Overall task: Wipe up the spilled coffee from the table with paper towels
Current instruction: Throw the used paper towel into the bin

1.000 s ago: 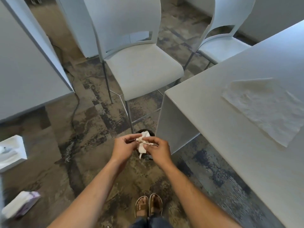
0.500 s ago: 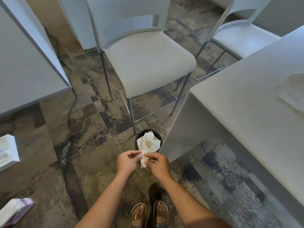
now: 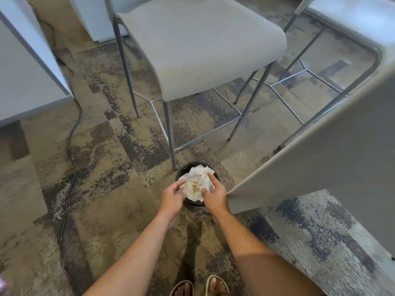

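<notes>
Stained paper towel wad (image 3: 197, 182) sits atop small black bin (image 3: 193, 202) beside table (image 3: 320, 159). Left hand (image 3: 172, 197) and right hand (image 3: 214, 194) hover spread-fingered, holding nothing I can confirm. Risk: wad overhangs rim, could tumble onto carpet (image 3: 102, 167).

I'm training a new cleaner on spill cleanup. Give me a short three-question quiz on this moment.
1. True or false: the towel wad is stained brown.
2. Where is the bin? A) on the chair B) on the carpet by a chair leg C) on the table
3. Fill in: the left hand and right hand are over the ____.

Key:
1. True: brownish marks show on the wad.
2. B: it stands on the carpet, by the chair's front leg and the table's corner.
3. Bin: both hands have their fingers on the wad at its mouth.
</notes>
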### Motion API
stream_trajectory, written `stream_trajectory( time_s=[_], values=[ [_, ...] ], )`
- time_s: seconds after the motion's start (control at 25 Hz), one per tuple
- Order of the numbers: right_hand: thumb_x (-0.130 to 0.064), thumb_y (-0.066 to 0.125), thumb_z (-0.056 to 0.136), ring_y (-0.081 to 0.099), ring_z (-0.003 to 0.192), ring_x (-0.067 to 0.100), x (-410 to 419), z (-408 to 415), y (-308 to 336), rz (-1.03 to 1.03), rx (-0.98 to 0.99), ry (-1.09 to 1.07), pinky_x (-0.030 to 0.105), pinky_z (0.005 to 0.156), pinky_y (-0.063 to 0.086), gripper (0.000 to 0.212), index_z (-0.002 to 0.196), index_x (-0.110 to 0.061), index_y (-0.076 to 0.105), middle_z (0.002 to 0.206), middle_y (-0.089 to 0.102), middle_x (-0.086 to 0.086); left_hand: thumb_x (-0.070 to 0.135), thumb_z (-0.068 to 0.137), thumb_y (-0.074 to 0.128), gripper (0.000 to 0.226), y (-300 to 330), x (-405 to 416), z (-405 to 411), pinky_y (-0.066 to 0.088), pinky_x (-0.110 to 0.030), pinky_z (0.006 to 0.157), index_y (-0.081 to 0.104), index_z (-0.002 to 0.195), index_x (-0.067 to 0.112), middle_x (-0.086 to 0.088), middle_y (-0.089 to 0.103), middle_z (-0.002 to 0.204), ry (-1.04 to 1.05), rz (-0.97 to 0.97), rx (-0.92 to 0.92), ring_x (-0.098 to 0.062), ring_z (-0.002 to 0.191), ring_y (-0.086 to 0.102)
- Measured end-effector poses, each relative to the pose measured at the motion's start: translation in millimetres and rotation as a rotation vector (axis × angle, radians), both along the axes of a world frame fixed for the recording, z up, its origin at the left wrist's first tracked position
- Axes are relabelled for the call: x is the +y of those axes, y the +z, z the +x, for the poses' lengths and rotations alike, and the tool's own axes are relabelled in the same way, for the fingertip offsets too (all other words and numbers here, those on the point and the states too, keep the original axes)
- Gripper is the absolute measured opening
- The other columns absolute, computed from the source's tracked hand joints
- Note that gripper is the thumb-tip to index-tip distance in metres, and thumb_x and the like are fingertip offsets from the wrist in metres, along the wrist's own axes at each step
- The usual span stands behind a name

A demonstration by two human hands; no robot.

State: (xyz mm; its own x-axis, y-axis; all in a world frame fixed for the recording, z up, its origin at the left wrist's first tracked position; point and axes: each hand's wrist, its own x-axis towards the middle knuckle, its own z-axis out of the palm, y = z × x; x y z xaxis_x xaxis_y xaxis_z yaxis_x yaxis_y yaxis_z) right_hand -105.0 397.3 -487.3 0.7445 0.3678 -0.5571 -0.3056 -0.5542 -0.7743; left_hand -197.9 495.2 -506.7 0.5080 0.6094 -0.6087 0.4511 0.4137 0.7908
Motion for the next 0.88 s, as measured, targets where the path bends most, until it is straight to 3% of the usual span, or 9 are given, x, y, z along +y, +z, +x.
stream_trajectory(
  time_s=[0.12,0.28,0.48,0.6,0.72,0.8,0.88],
  values=[
    [0.008,0.047,0.094,0.051,0.128,0.018,-14,-13,12,-0.008,0.05,0.019,0.025,0.102,0.04,0.053,0.144,-0.011,0.047,0.145,0.051,0.005,0.005,0.096,0.055,0.028,12,-9,-6,0.05,-0.036,0.097,0.066,0.116,0.021,0.001,0.065,0.118,0.007,-0.018,-0.008,-0.014,0.111,0.06],
    [0.002,0.051,0.097,0.058,0.118,0.013,-37,-33,61,-0.02,0.052,0.0,0.019,0.093,0.044,0.038,0.131,-0.013,0.058,0.128,0.061,0.001,0.005,0.094,0.058,0.023,68,-27,-15,0.054,-0.036,0.09,0.065,0.103,0.025,-0.002,0.066,0.116,-0.015,-0.046,-0.024,-0.019,0.107,0.063],
    [-0.011,0.06,0.097,0.062,0.108,0.006,-50,-38,163,0.088,-0.041,-0.039,0.018,0.09,0.052,0.027,0.122,-0.02,0.062,0.116,0.065,-0.008,0.005,0.093,0.059,0.018,178,-45,-10,0.056,-0.033,0.081,0.067,0.1,0.019,-0.013,0.069,0.11,-0.008,-0.021,-0.168,-0.025,0.101,0.068],
    [-0.02,0.062,0.097,0.064,0.101,-0.001,-61,-38,243,0.2,-0.143,-0.077,0.014,0.084,0.053,0.019,0.112,-0.03,0.064,0.112,0.069,-0.01,0.009,0.092,0.062,0.017,261,-61,-3,0.055,-0.042,0.091,0.07,0.106,0.014,-0.011,0.073,0.106,-0.047,0.025,-0.279,-0.027,0.103,0.068],
    [-0.023,0.062,0.097,0.067,0.099,0.002,-85,-41,318,0.323,-0.215,-0.135,0.025,0.091,0.056,0.019,0.102,-0.041,0.064,0.107,0.071,-0.011,0.009,0.091,0.064,0.015,345,-92,-3,0.056,-0.037,0.085,0.071,0.103,0.016,-0.005,0.074,0.098,-0.119,0.192,-0.398,-0.023,0.098,0.069],
    [-0.025,0.062,0.097,0.067,0.104,0.004,-111,-51,365,0.38,-0.248,-0.144,0.032,0.095,0.056,0.017,0.109,-0.036,0.066,0.11,0.071,-0.01,0.014,0.09,0.066,0.014,399,-115,-9,0.054,-0.029,0.079,0.07,0.098,0.025,0.001,0.072,0.097,-0.18,0.375,-0.486,-0.017,0.094,0.068],
    [-0.022,0.062,0.096,0.067,0.106,0.005,-139,-63,408,0.413,-0.306,-0.141,0.033,0.096,0.055,0.021,0.116,-0.027,0.067,0.111,0.072,-0.01,0.02,0.087,0.064,0.013,440,-137,-17,0.054,-0.032,0.077,0.069,0.095,0.029,0.001,0.069,0.096,-0.254,0.503,-0.599,-0.018,0.091,0.067]
  ],
)
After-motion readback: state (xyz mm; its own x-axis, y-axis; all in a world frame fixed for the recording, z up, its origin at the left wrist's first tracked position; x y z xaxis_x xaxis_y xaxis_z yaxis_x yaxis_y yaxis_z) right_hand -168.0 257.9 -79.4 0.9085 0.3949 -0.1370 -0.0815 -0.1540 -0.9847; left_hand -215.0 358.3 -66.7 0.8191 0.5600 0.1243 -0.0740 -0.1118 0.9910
